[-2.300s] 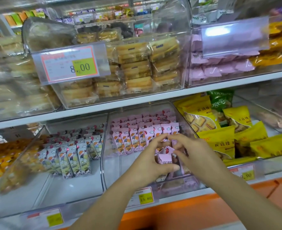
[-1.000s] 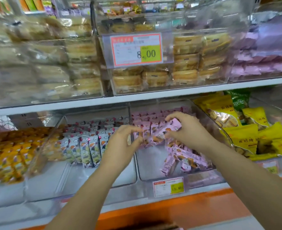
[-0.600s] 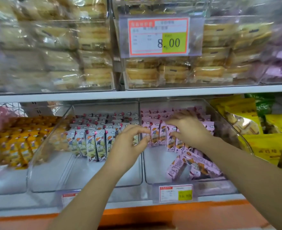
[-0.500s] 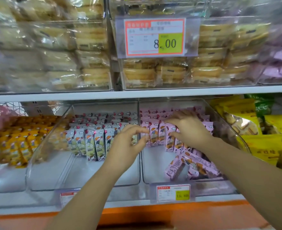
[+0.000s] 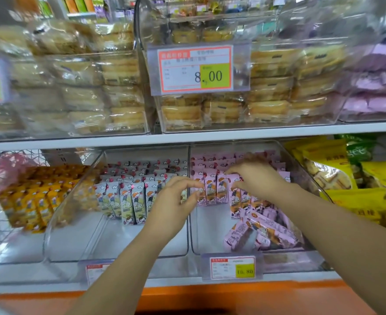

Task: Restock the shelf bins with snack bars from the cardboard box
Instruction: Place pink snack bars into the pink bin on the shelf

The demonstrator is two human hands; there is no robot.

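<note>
The clear plastic shelf bin in the middle of the lower shelf is partly filled. Several rows of pink-wrapped snack bars stand upright toward its back. A loose heap of the same pink bars lies flat and jumbled in its front right corner, and the bare floor in front shows room for more rows. By my reading the restock is about halfway: the heap has to be stood up and lined in, and more bars fetched from the cardboard box, which is out of view.

The right hand reaches into the bin with fingers bent over the tops of the front row and the thumb in front. I cannot tell whether it grips a bar or only presses the row. The left hand hovers at the wall between the bins, fingers loosely curled and thumb apart, holding nothing that I can see.

Just to the left, a second clear bin of pale-wrapped bars is also half bare. Orange-wrapped bars lie further left and yellow snack bags to the right. The white upper shelf board hangs low over the bins, so reaching the back rows is cramped, and the heap blocks the front right floor
</note>
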